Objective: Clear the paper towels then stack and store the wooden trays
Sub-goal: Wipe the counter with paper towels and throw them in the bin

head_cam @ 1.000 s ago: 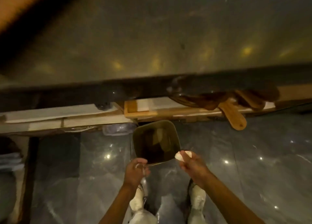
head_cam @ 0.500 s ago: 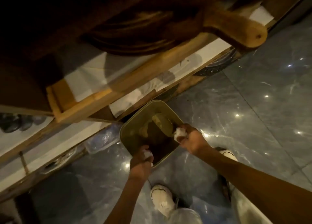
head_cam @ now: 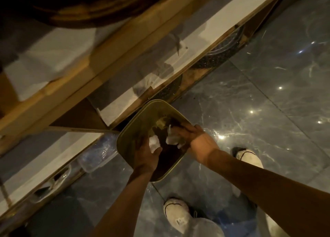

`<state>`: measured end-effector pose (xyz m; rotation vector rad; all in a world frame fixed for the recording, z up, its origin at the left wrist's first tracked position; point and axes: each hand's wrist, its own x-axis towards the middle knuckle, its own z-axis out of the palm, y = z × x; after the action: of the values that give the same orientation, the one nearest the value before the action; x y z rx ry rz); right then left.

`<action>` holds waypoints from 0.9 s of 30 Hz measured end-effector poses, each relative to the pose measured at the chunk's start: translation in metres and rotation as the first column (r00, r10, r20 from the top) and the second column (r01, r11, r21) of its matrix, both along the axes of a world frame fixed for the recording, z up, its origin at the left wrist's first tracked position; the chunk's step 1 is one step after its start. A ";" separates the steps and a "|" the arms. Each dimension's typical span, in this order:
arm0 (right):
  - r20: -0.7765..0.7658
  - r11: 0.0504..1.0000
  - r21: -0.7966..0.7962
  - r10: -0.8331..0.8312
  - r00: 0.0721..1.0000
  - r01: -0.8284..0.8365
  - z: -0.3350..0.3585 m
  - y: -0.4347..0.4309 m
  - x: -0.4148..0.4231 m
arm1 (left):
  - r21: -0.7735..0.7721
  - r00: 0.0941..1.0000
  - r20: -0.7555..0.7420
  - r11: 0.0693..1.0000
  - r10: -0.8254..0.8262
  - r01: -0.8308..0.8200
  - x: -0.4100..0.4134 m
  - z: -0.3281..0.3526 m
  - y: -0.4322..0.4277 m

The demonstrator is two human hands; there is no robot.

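An olive-green square bin (head_cam: 135,122) stands on the floor below the shelf edge, with dark waste inside. My left hand (head_cam: 145,156) reaches over its near rim and holds a crumpled white paper towel (head_cam: 154,144). My right hand (head_cam: 194,138) is over the bin's right side, closed around another crumpled white paper towel (head_cam: 172,138). Both wads are inside the bin's mouth. A dark wooden tray (head_cam: 85,8) juts out at the top of the view, mostly in shadow.
A wooden shelf frame (head_cam: 107,58) with white panels runs diagonally above the bin. Clear plastic containers (head_cam: 96,153) lie under the shelf to the left of the bin. My white shoes (head_cam: 176,213) stand on the glossy grey marble floor (head_cam: 267,94).
Both hands have pushed further into the bin with their paper towels. The view has moved closer and tilted, so the tray handle at upper right has left the frame.
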<state>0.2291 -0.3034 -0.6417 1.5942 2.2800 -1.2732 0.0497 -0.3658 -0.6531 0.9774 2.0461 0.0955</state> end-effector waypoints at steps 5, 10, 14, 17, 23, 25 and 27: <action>0.148 0.981 0.115 0.141 0.979 -0.158 0.052 0.008 0.014 | -0.023 0.998 0.027 0.999 -0.048 0.049 -0.003 0.058 0.004; 0.094 0.975 0.152 0.146 0.985 -0.160 0.158 0.024 0.037 | -0.115 0.996 0.030 0.989 -0.089 0.092 0.001 0.172 0.009; 0.058 0.974 0.114 0.189 0.980 -0.195 0.277 0.035 0.055 | -0.041 0.996 0.046 0.996 -0.075 0.077 0.023 0.294 0.010; -0.001 0.966 0.150 0.215 0.977 -0.213 0.367 0.043 0.073 | 0.009 0.998 0.029 0.999 -0.047 0.047 0.046 0.387 0.012; -0.080 0.964 0.095 0.257 0.963 -0.249 0.521 0.071 0.115 | 0.211 0.997 -0.040 0.976 0.059 -0.050 0.092 0.560 0.024; -0.118 0.956 0.140 0.274 0.954 -0.257 0.563 0.085 0.129 | 0.289 0.996 -0.051 0.956 0.072 -0.054 0.103 0.604 0.035; -0.155 0.944 0.179 0.305 0.940 -0.277 0.599 0.100 0.140 | 0.353 0.995 -0.084 0.936 0.055 -0.022 0.111 0.641 0.048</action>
<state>0.3688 -0.2029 -0.0423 1.1555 2.6620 -1.2341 0.1606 -0.3181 -0.0124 1.1767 2.1785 0.4590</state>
